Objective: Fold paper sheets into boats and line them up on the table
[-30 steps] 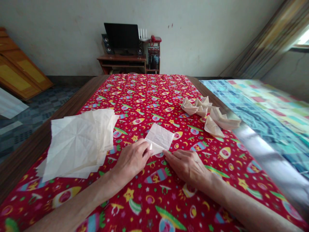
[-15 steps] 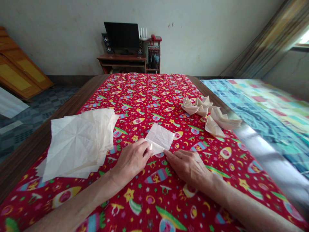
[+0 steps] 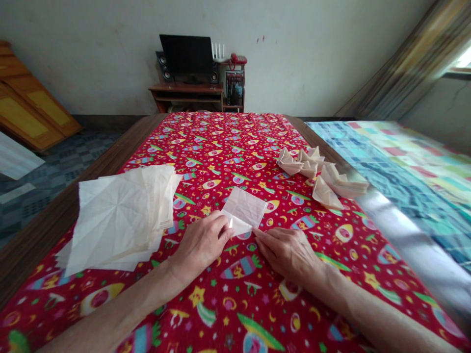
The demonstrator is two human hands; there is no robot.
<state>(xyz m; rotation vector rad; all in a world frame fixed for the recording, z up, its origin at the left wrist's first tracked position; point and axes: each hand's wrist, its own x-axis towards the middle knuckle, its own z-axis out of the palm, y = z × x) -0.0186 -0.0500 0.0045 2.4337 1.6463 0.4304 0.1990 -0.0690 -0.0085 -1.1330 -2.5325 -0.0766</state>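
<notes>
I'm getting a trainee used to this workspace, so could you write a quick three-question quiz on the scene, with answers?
1. True or false: the stack of creased sheets lies left of the small paper.
2. The cloth under both is mainly: A) blue, B) red, C) white.
3. Fill in: the hand nearer the folded pieces is the ____.

Key: 1 true; 2 B; 3 right hand.

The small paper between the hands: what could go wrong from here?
The raised near flap of the small paper, at the left hand, might crease crooked if either hand slips; the right hand has only its fingertips at the near corner. The patterned cloth beneath looks soft, so it could ruck and shift the paper. The loosely fanned stack of sheets lies near the left forearm, which might brush it askew.
</notes>
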